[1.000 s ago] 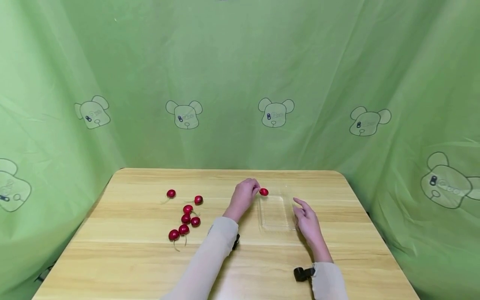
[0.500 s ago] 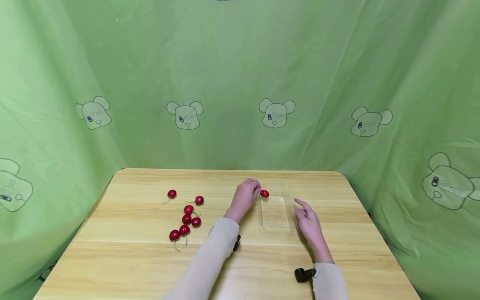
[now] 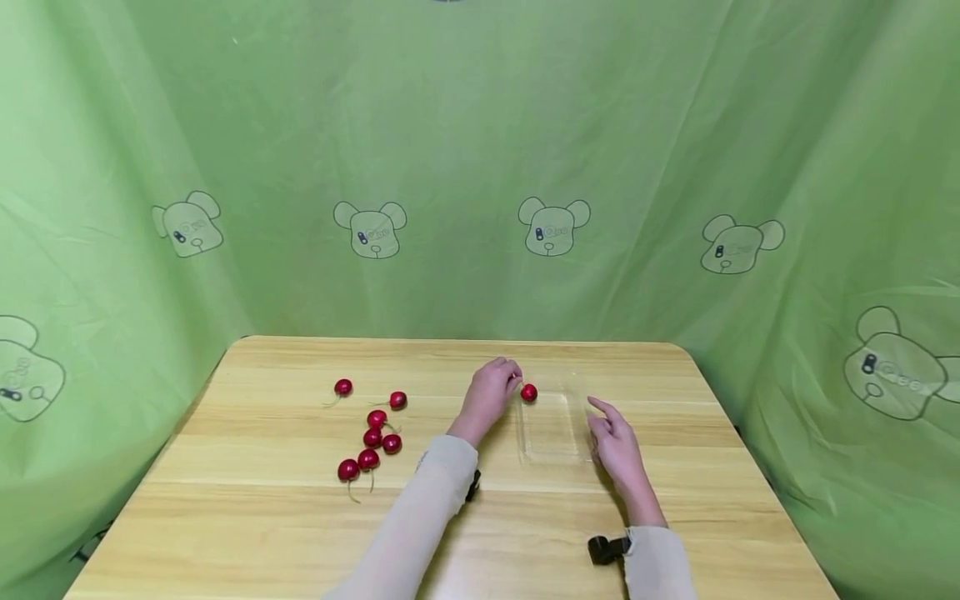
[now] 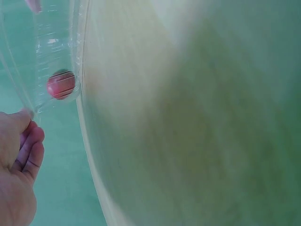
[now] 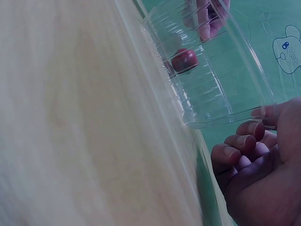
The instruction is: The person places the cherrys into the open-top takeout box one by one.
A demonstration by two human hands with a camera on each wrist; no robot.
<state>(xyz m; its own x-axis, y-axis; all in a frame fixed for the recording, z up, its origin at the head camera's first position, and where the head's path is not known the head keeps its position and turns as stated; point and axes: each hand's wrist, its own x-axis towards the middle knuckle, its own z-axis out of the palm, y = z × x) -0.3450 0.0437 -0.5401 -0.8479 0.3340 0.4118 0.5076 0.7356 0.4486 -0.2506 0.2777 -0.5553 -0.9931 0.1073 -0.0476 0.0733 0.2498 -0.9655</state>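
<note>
At 11 o'clock within the clear container (image 3: 547, 429), holds one cherry (image 3: 528, 392) low, apparently pinched by the stem in the left hand (image 3: 489, 394); grips the rim at 3 o'clock with the right hand (image 3: 617, 448). Should confirm contact with the base before releasing, avoid snagging the stem, and brace lightly against sliding.

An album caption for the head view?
Seven cherries on a table; another in a clear box by the left hand.
</note>
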